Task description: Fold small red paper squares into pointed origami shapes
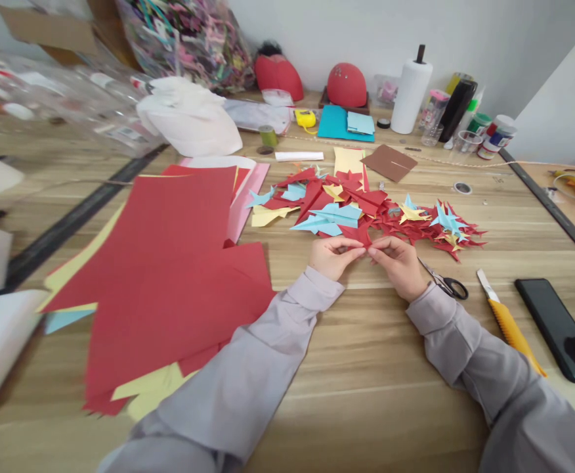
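Observation:
A small folded red paper piece is pinched between both hands over the wooden table. My left hand grips its left side with thumb and forefinger. On the other side, my right hand is closed on its edge with the fingertips nearly meeting the left ones. Just beyond the hands lies a heap of folded paper shapes in red, yellow and blue. A second heap of mostly red folded shapes spreads to the right. Part of the held paper is hidden by the fingers.
Large red paper sheets cover the left. Scissors, a yellow craft knife with its blade out and a black phone lie at right. Behind stand a white roll, paint jars and a white plastic bag.

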### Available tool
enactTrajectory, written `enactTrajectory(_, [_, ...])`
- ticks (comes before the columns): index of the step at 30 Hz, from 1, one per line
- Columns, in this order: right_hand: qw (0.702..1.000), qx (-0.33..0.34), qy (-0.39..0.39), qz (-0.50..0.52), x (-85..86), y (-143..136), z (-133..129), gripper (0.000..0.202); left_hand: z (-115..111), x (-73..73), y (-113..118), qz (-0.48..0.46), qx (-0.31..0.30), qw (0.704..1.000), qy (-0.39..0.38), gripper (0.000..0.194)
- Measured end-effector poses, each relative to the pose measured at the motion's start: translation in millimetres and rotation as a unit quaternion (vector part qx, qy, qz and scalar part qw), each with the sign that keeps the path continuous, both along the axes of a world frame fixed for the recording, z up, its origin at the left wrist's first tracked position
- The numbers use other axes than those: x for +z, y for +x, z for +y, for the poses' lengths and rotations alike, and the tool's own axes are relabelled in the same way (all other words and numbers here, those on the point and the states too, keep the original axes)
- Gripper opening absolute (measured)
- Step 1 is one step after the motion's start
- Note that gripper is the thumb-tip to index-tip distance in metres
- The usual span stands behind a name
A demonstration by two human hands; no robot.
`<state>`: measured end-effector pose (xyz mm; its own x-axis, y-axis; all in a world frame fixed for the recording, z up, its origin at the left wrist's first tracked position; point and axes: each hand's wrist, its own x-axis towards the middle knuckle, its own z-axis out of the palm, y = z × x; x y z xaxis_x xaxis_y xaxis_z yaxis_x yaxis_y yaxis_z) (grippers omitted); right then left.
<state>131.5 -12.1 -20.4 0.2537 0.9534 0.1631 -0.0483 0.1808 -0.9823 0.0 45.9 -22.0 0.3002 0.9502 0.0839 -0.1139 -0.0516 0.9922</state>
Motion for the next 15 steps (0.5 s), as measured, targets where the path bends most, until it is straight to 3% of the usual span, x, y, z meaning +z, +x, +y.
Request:
enactTrajectory(7, [1.0, -0.006, -0.012, 0.016, 1.5, -1.1, 0.1, 0.019, -2.6, 2.3, 1.5, -0.003, 0.007, 0.999, 0.033, 0.014])
enactTrajectory(15, [0.998, -0.03, -0.035, 0.038, 2.1, -1.8, 0.5, 0.022, -3.9, 1.8, 2.5, -0.023, 0.001, 1.0, -0.001, 0.018])
